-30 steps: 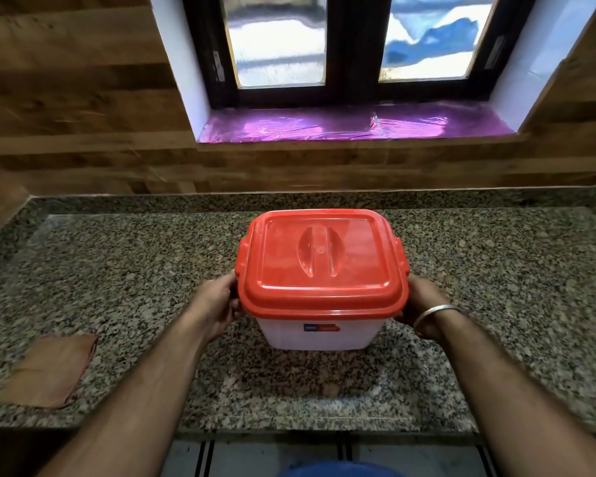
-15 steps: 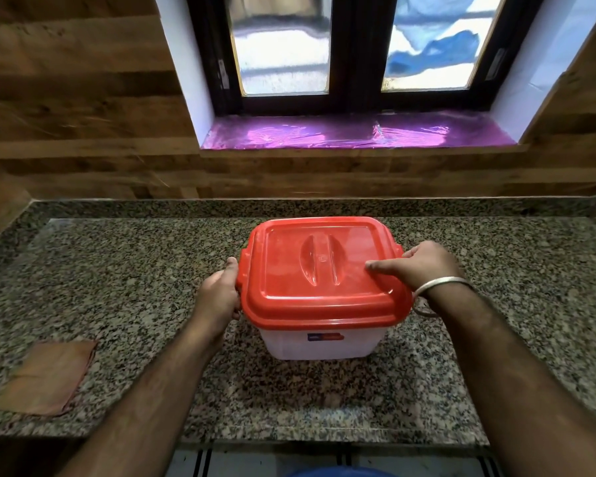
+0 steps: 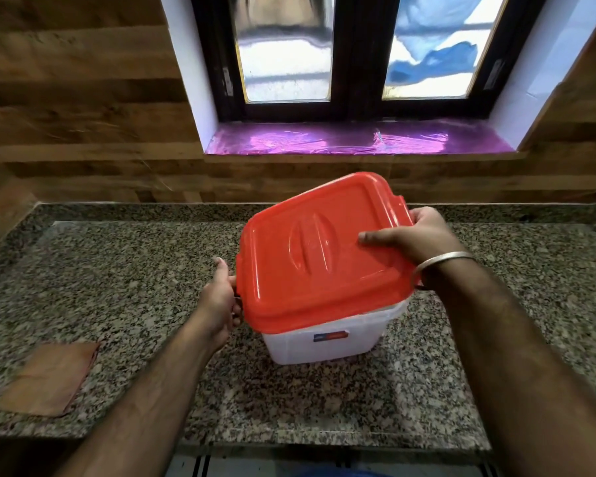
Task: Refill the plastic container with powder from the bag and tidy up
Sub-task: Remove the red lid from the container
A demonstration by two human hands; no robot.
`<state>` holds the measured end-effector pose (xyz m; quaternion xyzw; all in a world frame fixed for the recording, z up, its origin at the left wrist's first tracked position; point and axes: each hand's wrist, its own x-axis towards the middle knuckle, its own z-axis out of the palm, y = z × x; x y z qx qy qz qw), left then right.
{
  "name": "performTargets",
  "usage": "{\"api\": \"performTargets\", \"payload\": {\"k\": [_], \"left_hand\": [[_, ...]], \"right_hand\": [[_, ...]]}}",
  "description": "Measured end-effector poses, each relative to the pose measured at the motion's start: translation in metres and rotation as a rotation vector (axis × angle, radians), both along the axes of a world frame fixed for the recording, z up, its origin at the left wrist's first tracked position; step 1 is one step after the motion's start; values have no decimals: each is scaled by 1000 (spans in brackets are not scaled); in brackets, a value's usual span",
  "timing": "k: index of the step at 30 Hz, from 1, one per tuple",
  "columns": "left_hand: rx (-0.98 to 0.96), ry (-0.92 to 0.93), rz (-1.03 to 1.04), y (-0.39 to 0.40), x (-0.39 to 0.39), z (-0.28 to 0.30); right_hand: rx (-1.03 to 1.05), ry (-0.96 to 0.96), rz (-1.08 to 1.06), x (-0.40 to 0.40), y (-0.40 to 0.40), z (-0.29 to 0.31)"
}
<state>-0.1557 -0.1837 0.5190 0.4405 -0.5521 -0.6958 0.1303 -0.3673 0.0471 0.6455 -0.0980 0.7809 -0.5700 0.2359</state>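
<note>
On the counter [image 3: 117, 287] below the window, the tub [image 3: 324, 342] sits; right hand [image 3: 413, 237] grips the lid [image 3: 320, 249], now tilted up since a moment ago. Left hand [image 3: 219, 297] seems to hold the tub's side. Filling's next.

- A white plastic container [image 3: 327, 339] stands on the speckled granite table [image 3: 117, 287].
- Its red lid [image 3: 317, 249] is tilted, the right side raised off the rim.
- The right hand [image 3: 417, 241], a metal bangle [image 3: 441, 266] on its wrist, grips the lid's right edge, thumb on top.
- The left hand [image 3: 221, 301] holds the container's left side.
- A brown cloth [image 3: 49, 376] lies flat at the left.
</note>
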Motion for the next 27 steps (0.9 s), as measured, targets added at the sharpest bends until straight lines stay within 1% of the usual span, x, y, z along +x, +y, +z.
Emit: {"api": "performTargets", "payload": {"k": [2, 4, 5, 6, 7, 8, 9, 10, 11, 12, 13, 14, 15, 17, 20, 22, 25, 27], "left_hand": [[71, 53, -35, -4, 2, -3], [90, 40, -23, -3, 3, 1], [17, 7, 10, 2, 2, 6], [-141, -44, 54, 9, 2, 12], [-392, -106, 104, 19, 1, 17], [-711, -150, 139, 30, 0, 22], [-998, -122, 118, 43, -2, 30], [-1221, -45, 19, 56, -6, 36], [-1358, 32, -161, 67, -12, 40], [-1416, 81, -376, 79, -22, 42], [-1438, 68, -593, 90, -34, 42], [-1460, 16, -777, 100, -48, 41], [-1484, -56, -907, 109, -61, 40], [-1536, -191, -1067, 119, -83, 41], [-1533, -294, -1170, 122, -97, 38], [-1538, -314, -1213, 125, -97, 37], [-1575, -293, -1211, 124, -94, 35], [-1582, -286, -1227, 123, -93, 36]], "right_hand": [[-209, -92, 55, 7, 1, 16], [-297, -47, 58, 7, 5, 26], [-343, -6, 33, 5, 7, 29], [-403, 32, -8, -1, 11, 30], [-465, 69, -60, -7, 15, 33], [-512, 123, -116, -13, 21, 34], [-540, 197, -169, -19, 26, 35], [-555, 288, -222, -24, 32, 36], [-563, 377, -277, -29, 37, 36], [-564, 469, -329, -32, 41, 35], [-547, 562, -369, -35, 44, 34], [-490, 659, -401, -36, 47, 31], [-392, 756, -422, -40, 49, 25], [-134, 930, -417, -51, 55, 2], [204, 1157, -281, -66, 63, -55], [334, 1237, -175, -75, 70, -95], [493, 1281, -24, -86, 84, -160], [577, 1236, 76, -89, 94, -197]]}}
